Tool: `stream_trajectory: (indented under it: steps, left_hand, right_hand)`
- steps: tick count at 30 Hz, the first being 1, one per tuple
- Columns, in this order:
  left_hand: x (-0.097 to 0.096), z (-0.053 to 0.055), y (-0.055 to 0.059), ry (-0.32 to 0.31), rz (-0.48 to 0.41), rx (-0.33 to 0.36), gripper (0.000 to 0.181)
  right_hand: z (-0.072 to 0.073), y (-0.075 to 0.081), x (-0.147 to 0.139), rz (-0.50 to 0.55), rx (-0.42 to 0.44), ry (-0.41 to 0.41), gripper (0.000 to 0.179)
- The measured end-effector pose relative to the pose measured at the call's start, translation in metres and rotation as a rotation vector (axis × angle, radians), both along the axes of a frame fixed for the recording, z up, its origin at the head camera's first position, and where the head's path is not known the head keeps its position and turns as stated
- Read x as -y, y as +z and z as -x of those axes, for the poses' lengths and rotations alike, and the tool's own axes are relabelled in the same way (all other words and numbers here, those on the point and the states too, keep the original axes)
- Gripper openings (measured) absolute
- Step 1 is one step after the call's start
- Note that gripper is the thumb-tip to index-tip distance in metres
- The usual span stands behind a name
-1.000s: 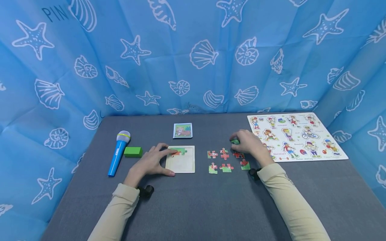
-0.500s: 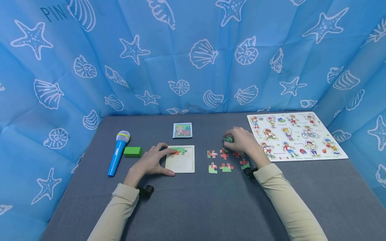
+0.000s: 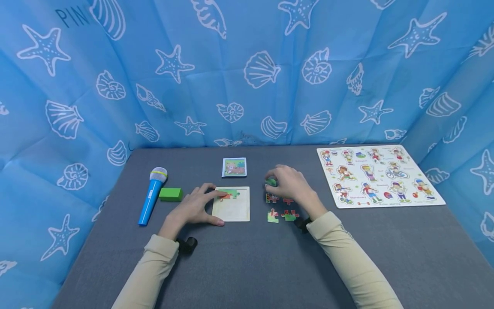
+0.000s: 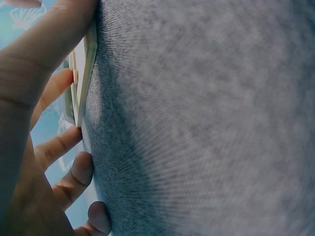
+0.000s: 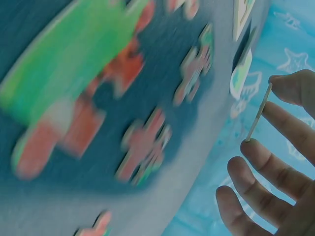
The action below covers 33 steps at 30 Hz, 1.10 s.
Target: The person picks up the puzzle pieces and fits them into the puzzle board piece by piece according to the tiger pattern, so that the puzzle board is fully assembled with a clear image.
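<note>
My left hand [image 3: 194, 206] rests over the left side of a pale square puzzle tray [image 3: 231, 213]. Its index finger touches the joined green and red jigsaw pieces [image 3: 233, 194] along the tray's top, and the thumb lies at the lower edge. In the left wrist view the fingers spread beside the tray's edge [image 4: 89, 59]. Between thumb and fingertips, my right hand [image 3: 290, 183] pinches a green jigsaw piece [image 3: 272, 182], seen edge-on as a thin piece [image 5: 259, 113] in the right wrist view. Below that hand lie several loose red and green jigsaw pieces [image 3: 272, 216], some partly hidden by it.
A small picture card [image 3: 234, 167] lies behind the tray. To the left are a blue toy microphone [image 3: 151, 199] and a green block [image 3: 171, 194]. A white board with sports figures [image 3: 356, 189] occupies the right side, and a blue curtain [image 3: 231, 86] hangs behind the table.
My right hand has moved left with the green jigsaw piece, from beside the sports board to above the left loose pieces. The left hand has stayed at the tray.
</note>
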State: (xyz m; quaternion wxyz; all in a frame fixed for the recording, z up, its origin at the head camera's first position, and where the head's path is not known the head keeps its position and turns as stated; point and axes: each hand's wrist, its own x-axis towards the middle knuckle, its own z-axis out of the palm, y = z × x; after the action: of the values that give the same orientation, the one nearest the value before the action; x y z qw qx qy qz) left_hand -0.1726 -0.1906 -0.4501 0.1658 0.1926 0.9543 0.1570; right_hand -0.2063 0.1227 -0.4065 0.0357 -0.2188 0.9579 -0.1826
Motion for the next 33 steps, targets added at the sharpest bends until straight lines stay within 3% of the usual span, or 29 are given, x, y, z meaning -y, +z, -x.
stream_trajectory:
  steps: [13,20,26,33]
  left_hand:
    - [-0.001,0.001,0.0,-0.001,0.015,-0.011,0.092]
    - [0.0,0.001,0.001,-0.003,0.009,-0.01,0.092]
    - [0.0,0.001,0.001,-0.003,0.009,-0.011,0.092]
    - [0.0,0.0,0.0,0.0,0.004,-0.003,0.092]
  right_hand:
    - [-0.002,-0.003,0.048,-0.013,0.048,0.078,0.026]
    - [-0.004,-0.013,0.065,-0.032,0.093,0.108,0.023]
    - [-0.006,-0.023,0.07,-0.018,0.107,0.125,0.016]
    - [-0.01,-0.017,0.06,-0.037,0.188,0.144,0.035]
